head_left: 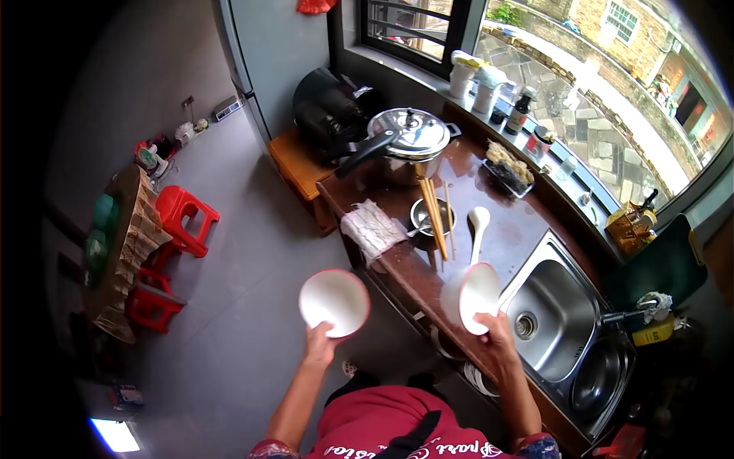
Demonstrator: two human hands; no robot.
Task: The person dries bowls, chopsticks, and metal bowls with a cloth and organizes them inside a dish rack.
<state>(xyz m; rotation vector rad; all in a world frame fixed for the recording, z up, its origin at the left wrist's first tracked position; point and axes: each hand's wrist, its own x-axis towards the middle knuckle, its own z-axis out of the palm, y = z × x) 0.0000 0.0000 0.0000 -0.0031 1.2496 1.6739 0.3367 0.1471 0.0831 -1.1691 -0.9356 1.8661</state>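
I wear a crimson fabric garment with white lettering, a black strap, and multicoloured patterned sleeves.

Daylight enters through the window at upper right; red stools stand on the grey floor at left.

Both arms reaching forward, left hand and right hand gripping

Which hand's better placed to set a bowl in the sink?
Likely the right: your right hand holds one bowl beside the sink; your left hand holds the other bowl over the floor.
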